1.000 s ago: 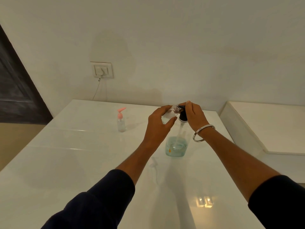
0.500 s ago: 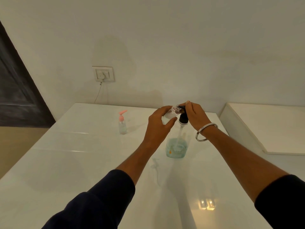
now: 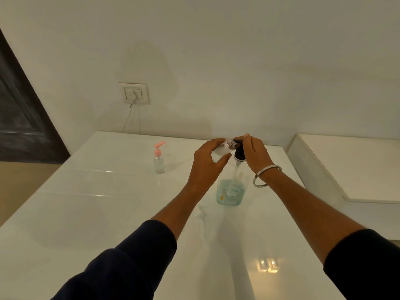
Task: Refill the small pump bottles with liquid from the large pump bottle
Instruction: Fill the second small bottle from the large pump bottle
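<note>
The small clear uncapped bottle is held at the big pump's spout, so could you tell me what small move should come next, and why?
Probably press the black pump head down with the right hand. The left hand holds the small clear uncapped bottle tilted, mouth at the spout, and the large clear bottle still has blue-green liquid.

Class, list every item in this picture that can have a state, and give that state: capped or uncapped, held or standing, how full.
Small bottle: uncapped, tilted, held in left hand, mouth at the black pump head.
Large pump bottle: upright on table, blue liquid low.
Right hand: on the pump head.
Pink-pump bottle: capped, standing, nearly empty.
Wall socket: plug in.
</note>
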